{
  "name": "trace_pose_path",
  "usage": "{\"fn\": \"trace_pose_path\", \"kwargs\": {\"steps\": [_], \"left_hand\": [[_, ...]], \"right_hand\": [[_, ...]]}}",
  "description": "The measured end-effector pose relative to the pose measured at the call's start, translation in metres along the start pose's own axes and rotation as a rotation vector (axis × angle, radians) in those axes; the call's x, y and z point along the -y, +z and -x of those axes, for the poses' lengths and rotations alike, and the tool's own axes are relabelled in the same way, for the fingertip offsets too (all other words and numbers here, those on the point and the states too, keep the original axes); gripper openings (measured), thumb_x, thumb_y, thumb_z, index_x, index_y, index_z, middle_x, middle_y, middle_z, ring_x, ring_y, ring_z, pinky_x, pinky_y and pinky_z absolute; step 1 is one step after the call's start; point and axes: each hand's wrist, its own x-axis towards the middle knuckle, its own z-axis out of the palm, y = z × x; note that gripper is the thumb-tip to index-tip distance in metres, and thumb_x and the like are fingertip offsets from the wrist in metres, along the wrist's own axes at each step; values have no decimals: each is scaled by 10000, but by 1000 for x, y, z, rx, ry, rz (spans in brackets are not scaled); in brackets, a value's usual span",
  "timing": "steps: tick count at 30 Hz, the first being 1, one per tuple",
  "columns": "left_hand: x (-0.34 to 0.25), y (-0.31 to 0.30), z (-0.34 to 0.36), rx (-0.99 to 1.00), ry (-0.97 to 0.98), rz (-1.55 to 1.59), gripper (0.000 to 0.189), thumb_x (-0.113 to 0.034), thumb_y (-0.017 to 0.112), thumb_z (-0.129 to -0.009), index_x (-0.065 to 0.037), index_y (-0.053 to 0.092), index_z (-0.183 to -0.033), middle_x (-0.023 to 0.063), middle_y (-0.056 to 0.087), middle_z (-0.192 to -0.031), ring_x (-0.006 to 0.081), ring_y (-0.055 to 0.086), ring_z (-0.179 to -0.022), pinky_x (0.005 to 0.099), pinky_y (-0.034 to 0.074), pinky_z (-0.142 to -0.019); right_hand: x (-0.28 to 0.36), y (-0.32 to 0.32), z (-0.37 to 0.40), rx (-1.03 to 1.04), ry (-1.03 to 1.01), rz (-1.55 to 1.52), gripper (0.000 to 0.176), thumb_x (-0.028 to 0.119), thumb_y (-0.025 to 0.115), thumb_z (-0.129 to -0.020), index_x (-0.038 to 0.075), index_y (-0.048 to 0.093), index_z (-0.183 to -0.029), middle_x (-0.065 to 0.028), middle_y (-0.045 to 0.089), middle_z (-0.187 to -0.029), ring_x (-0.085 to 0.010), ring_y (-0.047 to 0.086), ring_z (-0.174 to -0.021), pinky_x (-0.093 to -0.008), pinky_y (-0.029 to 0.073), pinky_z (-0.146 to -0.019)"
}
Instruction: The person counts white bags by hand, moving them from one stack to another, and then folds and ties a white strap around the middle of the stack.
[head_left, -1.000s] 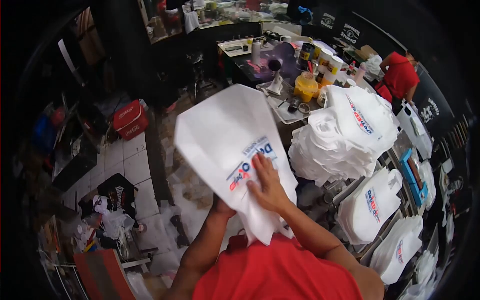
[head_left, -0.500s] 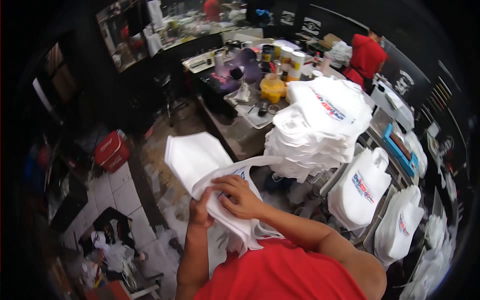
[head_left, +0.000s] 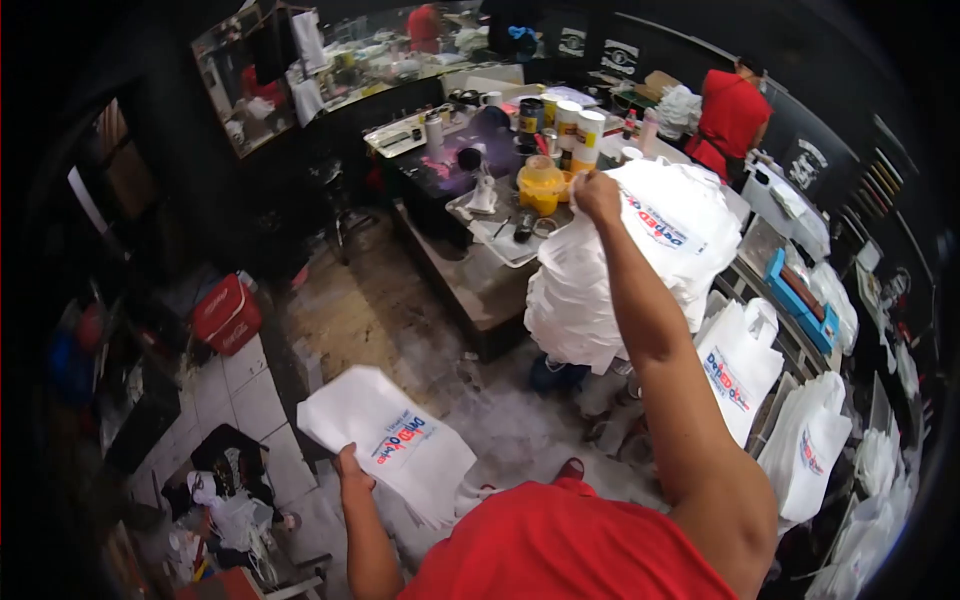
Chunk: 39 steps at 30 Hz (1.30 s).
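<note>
My left hand (head_left: 355,470) is closed on the edge of a few white tote bags (head_left: 400,450), low at the left in front of my red shirt. The uppermost one shows blue and red lettering. My right hand (head_left: 597,195) reaches to a tall pile of white tote bags (head_left: 590,300), its fingers closed at the far left end of the top bag, near the handle. Part of the pile is hidden behind my forearm.
A cluttered dark table (head_left: 440,225) holds a yellow tub (head_left: 540,185) and several cans. More printed bags (head_left: 740,365) lie on racks at right. A person in red (head_left: 735,110) stands at the back. A red cooler (head_left: 226,312) sits at left.
My right hand has left the bags in my left hand and reached up to the pile. My left hand has lowered its bags, which now show their print.
</note>
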Motion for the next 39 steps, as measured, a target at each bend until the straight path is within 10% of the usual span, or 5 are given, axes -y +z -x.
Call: {"fn": "trace_pose_path", "kwargs": {"steps": [7, 10, 15, 31, 39], "left_hand": [[-1, 75, 47, 266, 27, -41, 330, -129, 583, -920, 75, 577, -1179, 170, 661, -1070, 305, 679, -955, 437, 568, -874], [-17, 138, 90, 412, -37, -75, 407, -167, 556, -955, 104, 545, -1258, 209, 659, -1145, 323, 682, -998, 443, 571, -890], [-3, 159, 111, 770, 148, -76, 500, -290, 504, -996, 33, 505, -1377, 170, 624, -1282, 275, 654, -1095, 406, 547, -940], [-31, 188, 143, 708, 225, -84, 474, -224, 509, -1017, 24, 445, -1416, 148, 582, -1297, 237, 593, -1164, 355, 490, -974], [-74, 194, 179, 1011, 658, -681, 369, -63, 594, -930, 43, 581, -1283, 106, 641, -1241, 196, 603, -1116, 336, 461, -975]], "right_hand": [[61, -50, 187, 223, -668, -572, 354, 182, 647, -896, -11, 664, -1193, -118, 723, -1020, -172, 662, -964, -320, 503, -860], [65, -60, 277, 1033, -656, -786, 430, 230, 646, -916, 29, 632, -1296, -160, 581, -1400, -270, 555, -1269, -414, 386, -1090], [99, -6, 363, 649, -964, -219, 781, 363, 621, -919, 68, 285, -1560, -176, 223, -1637, -413, 130, -1522, -531, 162, -1200], [71, 0, 364, 630, -1135, -398, 629, 243, 629, -835, 112, 504, -1437, -246, 287, -1590, -506, 196, -1465, -547, 153, -1199], [-3, 59, 271, 637, -141, -1038, 982, 475, 806, -795, -33, 331, -1488, -175, 446, -1493, -295, 447, -1361, -426, 342, -1137]]}}
